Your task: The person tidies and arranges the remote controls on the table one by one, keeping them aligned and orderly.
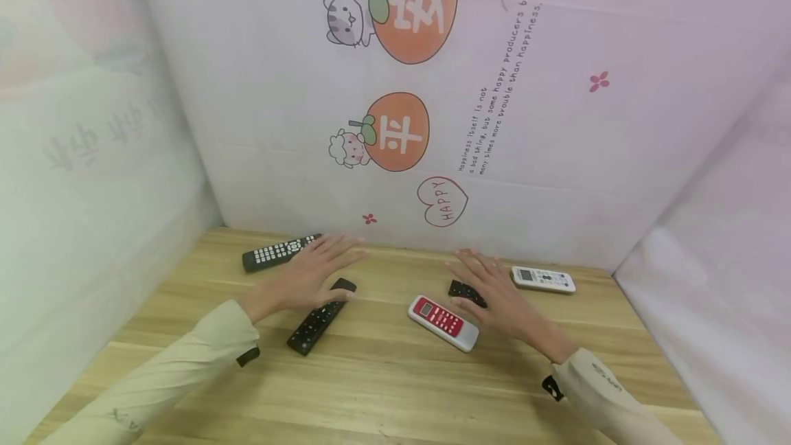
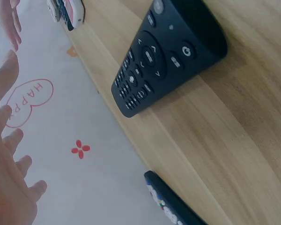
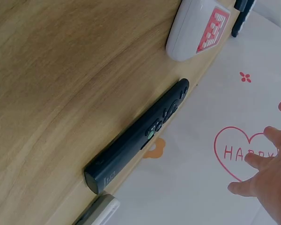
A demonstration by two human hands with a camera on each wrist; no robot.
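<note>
My left hand [image 1: 312,273] hovers with spread fingers above the tabletop, holding nothing. Below it lies a black remote control [image 1: 314,325], tilted toward the back right; a second black remote with white buttons [image 1: 274,254] sits behind it at the left, its far end partly covered by the fingers. On the other side my right hand [image 1: 494,294] is spread in the air over a small black remote [image 3: 136,136], which it partly hides in the head view. Beside that lies a white remote with a red face [image 1: 443,323]. A white remote with a small screen [image 1: 544,279] rests at the far right.
The remotes lie on a wooden table [image 1: 371,390]. A white printed cloth [image 1: 296,122] stands as a wall along the back edge, with more white cloth at the left [image 1: 74,225] and right [image 1: 711,280] sides.
</note>
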